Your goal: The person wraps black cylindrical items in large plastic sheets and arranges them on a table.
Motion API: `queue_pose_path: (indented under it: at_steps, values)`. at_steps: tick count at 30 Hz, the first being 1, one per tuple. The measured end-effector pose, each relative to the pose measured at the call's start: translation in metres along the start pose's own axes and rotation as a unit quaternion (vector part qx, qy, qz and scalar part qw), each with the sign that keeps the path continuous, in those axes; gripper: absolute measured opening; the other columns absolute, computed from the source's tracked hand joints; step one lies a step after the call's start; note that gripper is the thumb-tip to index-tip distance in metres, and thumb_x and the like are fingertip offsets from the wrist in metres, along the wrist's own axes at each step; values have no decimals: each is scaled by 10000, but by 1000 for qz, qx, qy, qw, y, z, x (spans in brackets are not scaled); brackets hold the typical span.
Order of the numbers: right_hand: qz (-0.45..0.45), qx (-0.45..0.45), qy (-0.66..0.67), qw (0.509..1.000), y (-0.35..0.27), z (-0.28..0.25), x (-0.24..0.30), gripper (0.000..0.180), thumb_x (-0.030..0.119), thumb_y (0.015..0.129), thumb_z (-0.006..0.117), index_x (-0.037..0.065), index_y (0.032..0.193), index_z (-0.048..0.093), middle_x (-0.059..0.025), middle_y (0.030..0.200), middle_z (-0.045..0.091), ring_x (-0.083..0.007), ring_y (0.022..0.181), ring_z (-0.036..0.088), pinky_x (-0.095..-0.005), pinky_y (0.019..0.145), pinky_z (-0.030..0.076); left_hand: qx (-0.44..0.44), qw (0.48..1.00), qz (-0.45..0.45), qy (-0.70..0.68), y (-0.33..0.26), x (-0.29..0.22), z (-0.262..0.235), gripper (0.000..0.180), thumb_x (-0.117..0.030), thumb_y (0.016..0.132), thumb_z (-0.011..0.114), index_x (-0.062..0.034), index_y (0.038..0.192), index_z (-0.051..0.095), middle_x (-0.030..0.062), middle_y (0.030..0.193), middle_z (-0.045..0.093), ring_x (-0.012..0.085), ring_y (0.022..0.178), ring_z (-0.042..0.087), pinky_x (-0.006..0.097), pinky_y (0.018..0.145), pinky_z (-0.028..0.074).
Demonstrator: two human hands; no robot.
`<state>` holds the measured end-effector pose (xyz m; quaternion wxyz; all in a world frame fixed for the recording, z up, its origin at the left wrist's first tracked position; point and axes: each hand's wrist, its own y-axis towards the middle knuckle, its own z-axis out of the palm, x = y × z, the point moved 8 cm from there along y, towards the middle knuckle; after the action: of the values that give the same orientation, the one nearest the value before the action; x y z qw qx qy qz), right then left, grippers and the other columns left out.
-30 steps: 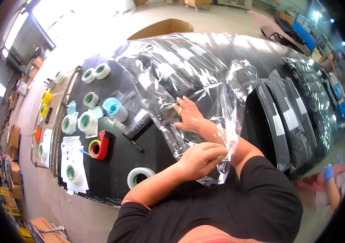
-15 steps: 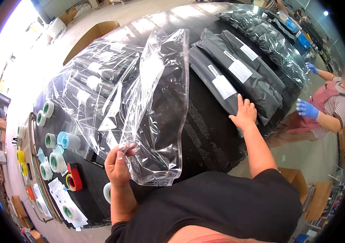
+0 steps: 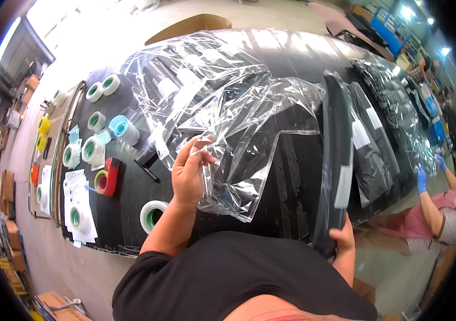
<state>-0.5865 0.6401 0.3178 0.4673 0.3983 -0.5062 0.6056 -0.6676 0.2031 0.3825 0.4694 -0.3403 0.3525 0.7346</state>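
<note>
My left hand (image 3: 189, 168) pinches the edge of a large clear plastic bag (image 3: 244, 176), which spreads crumpled over the black table. Under its far part, several dark packages with white labels show through the film. My right hand (image 3: 344, 238) grips the near end of a long dark plastic-wrapped package (image 3: 335, 160). That package is tipped up on its side, its white label facing right. Two more dark grey packages (image 3: 370, 166) lie just beyond it to the right.
Tape rolls (image 3: 93, 150), a red tape dispenser (image 3: 111, 177) and paper sheets (image 3: 75, 195) lie at the left. One more tape roll (image 3: 150, 214) sits near my left forearm. Clear-wrapped bundles (image 3: 399, 107) line the far right, where a co-worker's blue-gloved hands (image 3: 422, 179) reach in.
My right hand has taken hold of the nearest dark package and tilted it up, away from the other two. My left hand still pinches the bag, whose open end now spreads further right.
</note>
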Motion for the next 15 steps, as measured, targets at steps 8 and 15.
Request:
queue_pose_path:
  at_steps: [8, 15]
  values:
    - [253, 214, -107, 937, -55, 34, 13, 959, 135, 488, 878, -62, 1313, 431, -107, 1184, 575, -182, 1097, 543, -308, 954, 412, -27, 997, 70, 0, 19, -23, 6, 332, -167, 1001, 409, 29, 1246, 519, 137, 1186, 590, 119, 760, 540, 272, 715, 462]
    - [214, 276, -146, 926, 15, 99, 7, 968, 232, 483, 896, -14, 1308, 455, -67, 1167, 574, -153, 1074, 535, -293, 932, 408, 203, 927, 103, 299, -4, -27, 76, 238, -119, 939, 524, -58, 1140, 635, 95, 1028, 666, 162, 820, 624, 292, 728, 502]
